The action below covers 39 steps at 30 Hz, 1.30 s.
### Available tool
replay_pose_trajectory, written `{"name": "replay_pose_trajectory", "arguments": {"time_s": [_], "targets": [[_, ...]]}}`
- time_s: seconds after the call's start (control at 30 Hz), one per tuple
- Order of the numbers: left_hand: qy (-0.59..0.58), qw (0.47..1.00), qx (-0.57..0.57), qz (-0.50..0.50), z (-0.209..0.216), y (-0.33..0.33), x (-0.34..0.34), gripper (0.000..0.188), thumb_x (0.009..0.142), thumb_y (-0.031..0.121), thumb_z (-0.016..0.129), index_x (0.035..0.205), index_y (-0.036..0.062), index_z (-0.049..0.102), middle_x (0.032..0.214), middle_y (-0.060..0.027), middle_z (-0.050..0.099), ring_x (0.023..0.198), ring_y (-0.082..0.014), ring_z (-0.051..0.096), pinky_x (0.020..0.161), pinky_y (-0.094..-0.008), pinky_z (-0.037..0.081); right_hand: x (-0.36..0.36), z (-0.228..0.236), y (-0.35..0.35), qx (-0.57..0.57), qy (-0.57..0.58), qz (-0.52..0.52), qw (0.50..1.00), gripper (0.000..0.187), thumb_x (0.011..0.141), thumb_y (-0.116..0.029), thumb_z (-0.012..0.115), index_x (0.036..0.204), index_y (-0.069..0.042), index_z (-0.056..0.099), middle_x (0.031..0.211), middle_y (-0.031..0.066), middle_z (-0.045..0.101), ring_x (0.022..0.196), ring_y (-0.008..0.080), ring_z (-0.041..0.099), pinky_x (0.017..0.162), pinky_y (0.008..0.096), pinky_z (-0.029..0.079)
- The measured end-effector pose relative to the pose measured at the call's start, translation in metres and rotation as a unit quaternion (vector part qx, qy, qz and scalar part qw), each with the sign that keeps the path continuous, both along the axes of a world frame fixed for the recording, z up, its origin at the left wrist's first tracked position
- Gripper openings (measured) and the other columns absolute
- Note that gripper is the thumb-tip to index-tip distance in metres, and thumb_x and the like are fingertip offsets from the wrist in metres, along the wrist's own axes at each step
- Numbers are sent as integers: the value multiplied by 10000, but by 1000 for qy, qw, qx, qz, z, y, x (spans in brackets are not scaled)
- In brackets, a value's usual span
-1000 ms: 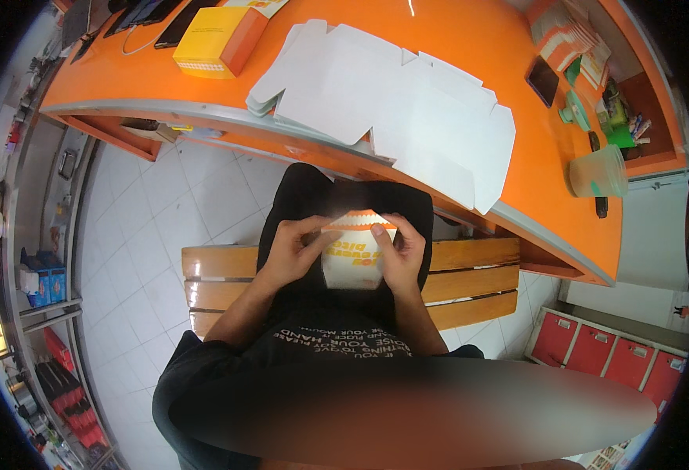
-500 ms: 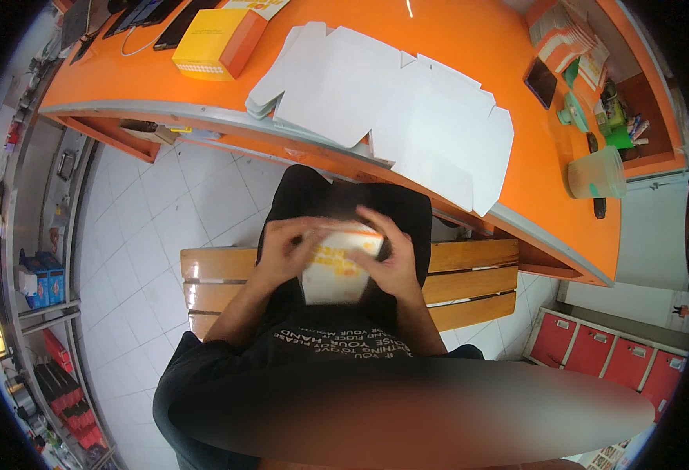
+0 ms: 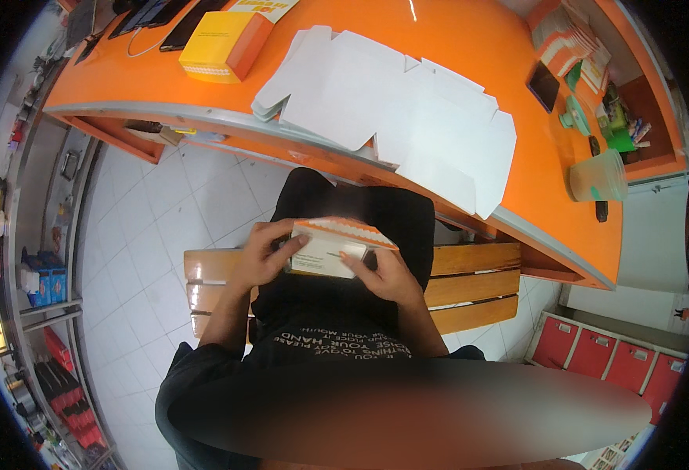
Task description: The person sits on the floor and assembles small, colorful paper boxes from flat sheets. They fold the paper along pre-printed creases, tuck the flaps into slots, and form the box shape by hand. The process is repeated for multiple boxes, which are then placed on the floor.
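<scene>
Above my lap I hold a small white and orange carton box between both hands. A band of orange with a scalloped white border runs along its far edge, and small print covers its pale near face. My left hand grips the left end, thumb lying on the pale face. At the right end my right hand has its thumb on the same face. The fingers beneath the box are mostly hidden. Beyond my knees, a stack of flat white carton blanks lies on the orange counter.
A folded yellow and orange box stands on the counter's left, near dark phones or tablets. Toward the right are a phone, a translucent tub and a green lid-like piece. I sit on a slatted wooden bench; red lockers stand lower right.
The box has turned in my hands: its yellow-printed face is replaced by a pale face with small print, and the orange edge shows more fully. My right hand has moved slightly lower.
</scene>
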<state>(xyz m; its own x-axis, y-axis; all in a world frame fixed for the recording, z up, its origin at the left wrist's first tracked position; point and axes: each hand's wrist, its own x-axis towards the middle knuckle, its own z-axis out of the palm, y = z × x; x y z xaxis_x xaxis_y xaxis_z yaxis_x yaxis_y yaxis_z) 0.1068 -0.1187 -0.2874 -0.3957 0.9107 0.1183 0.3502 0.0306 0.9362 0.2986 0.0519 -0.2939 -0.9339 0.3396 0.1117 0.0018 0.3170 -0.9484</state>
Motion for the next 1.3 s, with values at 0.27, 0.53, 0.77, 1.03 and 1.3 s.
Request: {"name": "replay_pose_trajectory", "arguments": {"time_s": [0.27, 0.53, 0.77, 1.03, 1.3], "targets": [[-58, 989, 135, -3, -27, 0, -6, 525, 833, 222, 789, 1277, 47, 571, 1319, -172, 528, 1226, -267, 529, 1009, -390, 438, -10, 2, 2, 34, 84, 56, 994, 579, 769, -39, 785, 1318, -33, 603, 1088, 152, 674, 989, 231, 676, 858, 336, 546], [136, 985, 101, 15, -29, -6, 18, 1264, 620, 428, 923, 1555, 65, 153, 1544, -223, 211, 1417, -375, 322, 1154, -509, 291, -27, 2, -22, -40, 166, -54, 984, 536, 751, 61, 740, 1270, -14, 633, 1211, 177, 591, 1023, 228, 628, 830, 309, 524], [99, 913, 321, 230, -12, -14, -26, 1306, 628, 505, 898, 1571, 126, 77, 1544, -198, 212, 1362, -398, 406, 1092, -546, 394, -36, 19, -28, 52, 258, -1, 965, 890, 841, -287, 802, 1537, -108, 278, 1448, 268, 417, 1279, 399, 505, 1023, 485, 440], [449, 855, 38, 256, 158, 76, -200, 921, 738, 560, 775, 1446, 56, 471, 1352, -220, 554, 1292, -361, 525, 1081, -436, 415, -10, 8, -16, -30, 129, 41, 990, 651, 898, -248, 740, 1453, -86, 440, 1442, 205, 452, 1300, 327, 503, 1022, 435, 466], [391, 851, -259, 236, 114, 135, -251, 978, 775, 739, 552, 1529, 139, 385, 1512, -262, 405, 1355, -462, 438, 1128, -498, 349, 18, 4, -9, 31, 39, 17, 999, 396, 846, -193, 787, 1196, -47, 674, 1181, 153, 648, 1147, 321, 619, 990, 418, 494]]}}
